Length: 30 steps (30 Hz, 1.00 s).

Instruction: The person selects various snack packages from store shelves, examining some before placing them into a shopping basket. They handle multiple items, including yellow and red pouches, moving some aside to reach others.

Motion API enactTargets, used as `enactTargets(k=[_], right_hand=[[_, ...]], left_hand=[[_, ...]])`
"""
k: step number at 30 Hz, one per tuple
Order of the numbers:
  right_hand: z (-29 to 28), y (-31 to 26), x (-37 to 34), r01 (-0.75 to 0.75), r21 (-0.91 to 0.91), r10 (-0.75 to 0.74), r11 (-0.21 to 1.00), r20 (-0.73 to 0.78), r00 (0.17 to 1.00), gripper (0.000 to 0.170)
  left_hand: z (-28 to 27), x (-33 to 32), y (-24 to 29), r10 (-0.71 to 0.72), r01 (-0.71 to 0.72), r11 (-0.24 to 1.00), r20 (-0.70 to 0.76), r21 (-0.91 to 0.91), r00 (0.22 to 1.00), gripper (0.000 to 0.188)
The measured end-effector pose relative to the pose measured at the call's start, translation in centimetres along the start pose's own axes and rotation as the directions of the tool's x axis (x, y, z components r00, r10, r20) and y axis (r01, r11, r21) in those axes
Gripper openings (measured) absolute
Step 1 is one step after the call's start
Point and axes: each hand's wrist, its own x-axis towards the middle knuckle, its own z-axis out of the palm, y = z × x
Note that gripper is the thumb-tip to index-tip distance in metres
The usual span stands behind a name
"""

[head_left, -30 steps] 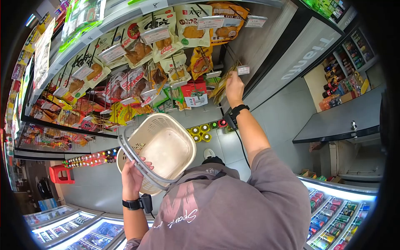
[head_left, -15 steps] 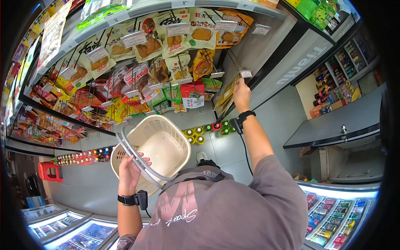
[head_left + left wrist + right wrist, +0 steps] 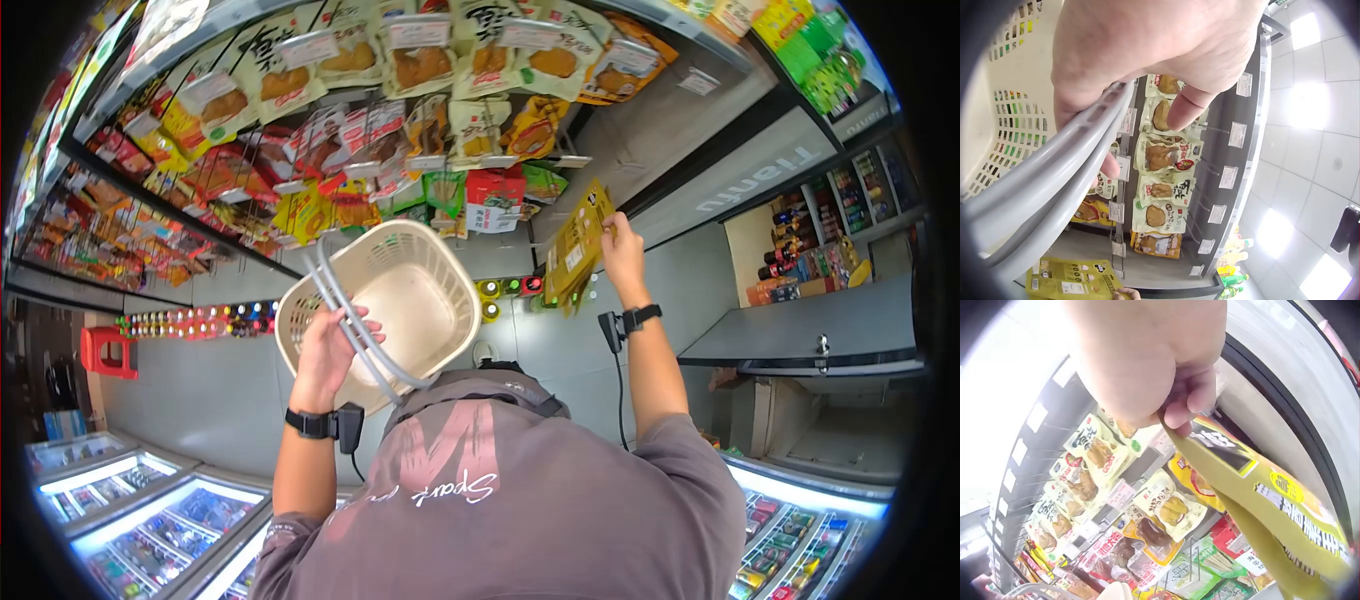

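My left hand [image 3: 328,350] grips the grey double handle [image 3: 1054,153] of a beige plastic basket [image 3: 415,285], its fingers curled round the bars. The basket is held tilted in front of my body, with its bare inside floor showing. To the right of it, my right hand [image 3: 625,262] pinches several flat yellow snack packets [image 3: 575,248] by their top edge. The packets hang down from thumb and fingers, overlapping one another; dark panels and printing show on the front one in the right wrist view.
Hanging snack bags [image 3: 490,125] fill the rack ahead, with price tags [image 3: 420,32] on jutting hooks. A grey side panel [image 3: 720,190] stands at the right. Bottles [image 3: 200,322] line the floor below the rack, near a red stool [image 3: 108,352]. Lit coolers [image 3: 800,530] stand behind.
My right hand has drawn the yellow packets off the side panel's hook and back toward my body. The left hand keeps its grip on the basket handle, and the head view has shifted.
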Motion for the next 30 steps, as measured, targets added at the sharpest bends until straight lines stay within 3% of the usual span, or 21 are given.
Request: enactTargets(k=[2,4,5,7,12,15,18,21,25,27,29,30], right_hand=[[-1.2,-1.9,-1.6,-0.005,0.002,0.005,1.000,0.102,0.995,0.010],[-2.8,-3.8,-2.9,0.103,0.034,-0.108,0.994,0.189,0.976,0.008],[-3.4,-4.9,-3.3,0.109,0.040,-0.115,0.993,0.201,0.973,0.008],[-4.6,-7.4,-3.9,0.312,0.258,-0.333,0.914,0.039,0.942,0.008],[-5.4,-15.4,-4.5,0.315,0.434,-0.415,0.844,0.156,0.896,0.011],[-2.2,-18.3,-4.4,0.418,0.517,-0.558,0.747,0.146,0.817,0.017],[2.1,-19.4,-5.2,0.296,0.539,-0.525,0.788,0.340,0.780,0.027],[6.7,-19.6,-6.3,0.408,0.509,-0.618,0.758,0.362,0.698,0.026],[10.0,-20.3,-7.7,0.438,0.426,-0.608,0.792,0.487,0.627,0.028],[11.9,-20.2,-8.4,0.631,0.369,-0.729,0.683,0.400,0.555,0.031],[13.7,-20.8,-9.5,0.645,0.322,-0.713,0.693,0.436,0.549,0.026],[15.3,-20.2,-10.2,0.673,0.334,-0.737,0.661,0.458,0.497,0.021]], left_hand=[[-0.1,0.3,0.1,-0.012,0.012,1.000,0.010,-0.007,1.000,0.035],[-0.3,0.8,0.1,-0.013,0.013,1.000,0.007,-0.007,1.000,0.036],[-0.2,0.9,0.1,-0.022,0.022,1.000,0.029,0.002,0.999,0.036],[0.0,1.2,0.2,-0.035,0.035,0.999,0.024,0.031,0.999,0.038],[0.3,2.3,0.1,-0.077,0.074,0.997,0.106,0.033,0.991,0.039],[0.6,2.4,0.3,-0.082,0.077,0.996,0.149,0.038,0.986,0.041],[1.0,2.0,1.1,-0.076,0.070,0.997,0.168,0.042,0.983,0.044],[1.2,1.3,2.0,-0.061,0.056,0.998,0.175,0.034,0.983,0.045],[0.5,0.9,2.5,-0.038,0.037,0.999,0.188,0.011,0.981,0.044],[0.2,0.8,2.6,-0.026,0.029,0.999,0.198,-0.013,0.980,0.043],[0.1,0.8,2.7,-0.014,0.029,0.998,0.231,-0.062,0.973,0.041],[0.1,0.8,2.7,-0.021,0.039,0.997,0.239,-0.070,0.971,0.041]])
